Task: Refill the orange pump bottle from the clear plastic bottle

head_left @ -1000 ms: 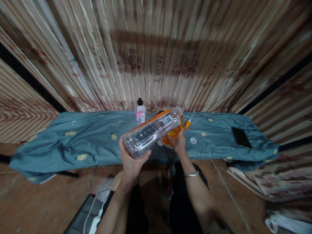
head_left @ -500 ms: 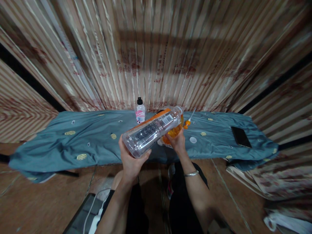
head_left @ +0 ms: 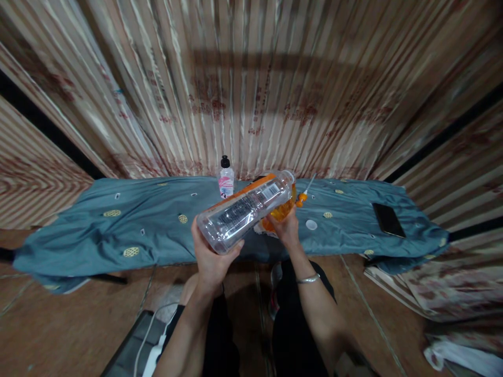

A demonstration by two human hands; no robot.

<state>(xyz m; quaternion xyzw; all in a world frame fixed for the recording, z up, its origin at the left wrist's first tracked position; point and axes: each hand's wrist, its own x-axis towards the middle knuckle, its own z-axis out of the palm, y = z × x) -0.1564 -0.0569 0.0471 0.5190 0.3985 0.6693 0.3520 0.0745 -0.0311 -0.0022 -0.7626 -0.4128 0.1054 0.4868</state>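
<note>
My left hand (head_left: 214, 256) is closed around the base of a large clear plastic bottle (head_left: 245, 212) with an orange label. The bottle is tilted, its open neck pointing right and away from me. Under the neck, my right hand (head_left: 286, 228) grips a bottle of orange liquid (head_left: 283, 209); the large bottle hides most of it, including its mouth. Whether liquid is flowing between them I cannot tell. An orange pump top (head_left: 302, 199) with a pale tube lies just right of the bottles, and a white round cap (head_left: 311, 224) lies nearer to me.
A small clear bottle with a black cap (head_left: 226, 178) and pink label stands behind the large bottle. A dark phone (head_left: 388, 220) lies at the right of the cloth-covered table (head_left: 157, 230). A striped curtain (head_left: 251, 89) hangs behind. A white power strip (head_left: 154, 358) is below left.
Almost nothing differs. Both hands and both bottles hold nearly the same position and tilt.
</note>
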